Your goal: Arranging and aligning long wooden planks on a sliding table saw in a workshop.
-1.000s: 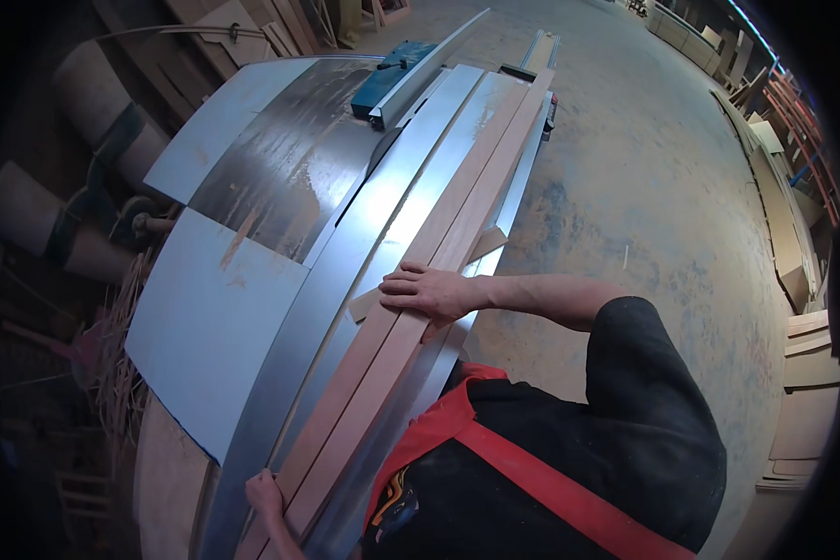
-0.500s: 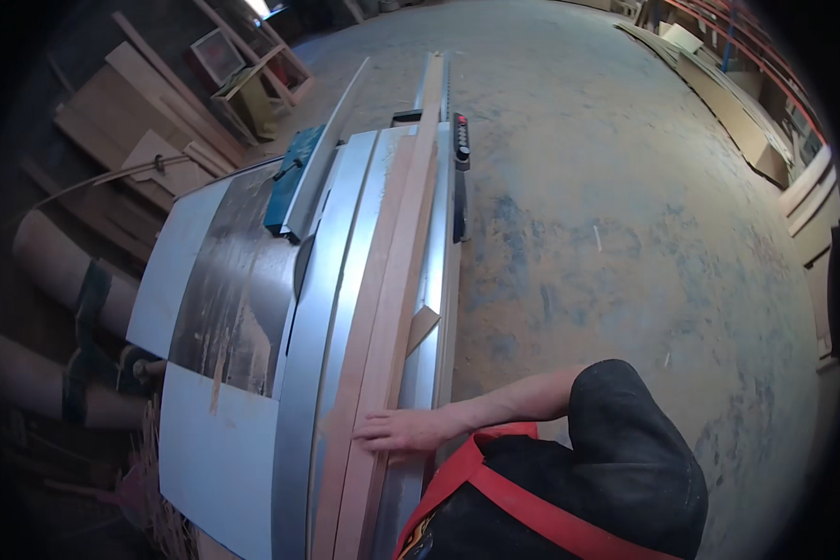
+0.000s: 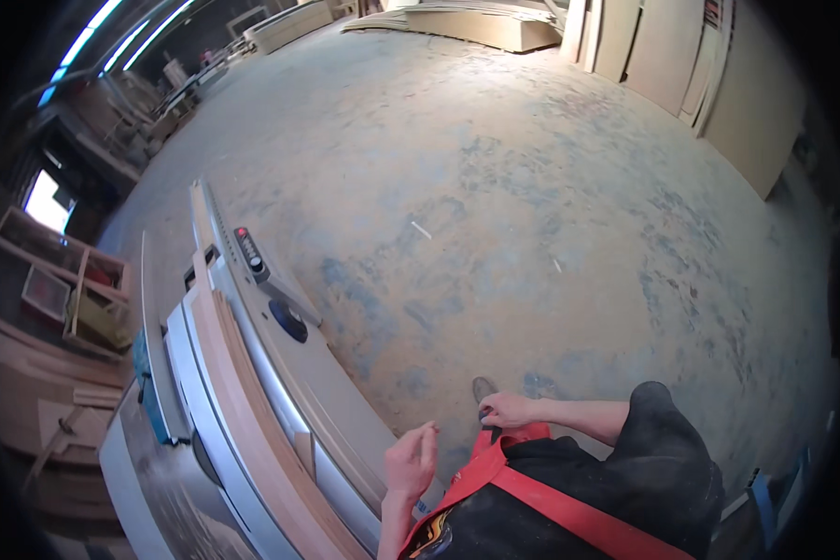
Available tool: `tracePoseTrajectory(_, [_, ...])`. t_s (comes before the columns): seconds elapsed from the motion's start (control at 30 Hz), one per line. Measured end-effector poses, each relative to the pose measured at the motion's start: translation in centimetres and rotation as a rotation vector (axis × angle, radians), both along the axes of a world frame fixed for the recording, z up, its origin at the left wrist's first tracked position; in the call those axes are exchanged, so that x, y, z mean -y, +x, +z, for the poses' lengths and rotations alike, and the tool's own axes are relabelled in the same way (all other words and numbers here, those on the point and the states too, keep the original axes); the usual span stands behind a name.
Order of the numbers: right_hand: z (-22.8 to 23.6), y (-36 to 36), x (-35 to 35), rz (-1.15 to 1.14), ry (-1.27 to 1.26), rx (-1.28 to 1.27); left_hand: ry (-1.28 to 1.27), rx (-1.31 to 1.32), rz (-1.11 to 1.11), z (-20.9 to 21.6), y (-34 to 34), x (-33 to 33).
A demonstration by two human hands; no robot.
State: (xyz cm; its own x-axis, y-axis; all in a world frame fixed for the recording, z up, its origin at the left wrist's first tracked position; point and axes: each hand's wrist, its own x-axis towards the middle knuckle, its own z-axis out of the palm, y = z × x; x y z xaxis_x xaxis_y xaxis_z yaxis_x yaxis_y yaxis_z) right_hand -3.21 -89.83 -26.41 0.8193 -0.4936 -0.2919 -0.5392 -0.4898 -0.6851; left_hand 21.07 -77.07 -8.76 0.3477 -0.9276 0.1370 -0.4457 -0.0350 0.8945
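Head view: left hand (image 3: 413, 462) is hovering near the machine's pale side panel (image 3: 315, 378), fingers curling together; cannot tell whether they are pinching anything. Right hand (image 3: 506, 411) is bending its fingers by the red apron (image 3: 569, 507), at a small dark object (image 3: 490, 422); grip unclear. Long wooden boards (image 3: 245, 401) are lying lengthwise on the metal table (image 3: 196, 355), left of both hands and apart from them. Small wood block (image 3: 303, 448) is resting beside the boards.

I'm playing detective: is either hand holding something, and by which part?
The right hand may be holding a small dark thing by its upper end, but I can't tell surely. The left hand is curled, nothing visible inside.
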Motion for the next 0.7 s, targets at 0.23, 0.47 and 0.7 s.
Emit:
tracePoseTrajectory(0.23, [-1.3, -9.0, 13.1, -0.537, 0.259, 0.105, 0.871, 0.127, -0.327, -15.6, -1.3, 11.1])
tracePoseTrajectory(0.47, [-1.7, -12.3, 32.5, -0.317, 0.374, 0.008, 1.053, -0.253, -0.036, -31.7, 3.4, 18.2])
tracePoseTrajectory(0.7, [-2.1, -13.5, 56.4, -0.652, 0.119, 0.085, 1.172, 0.152, -0.364, -34.8, 4.1, 41.1])
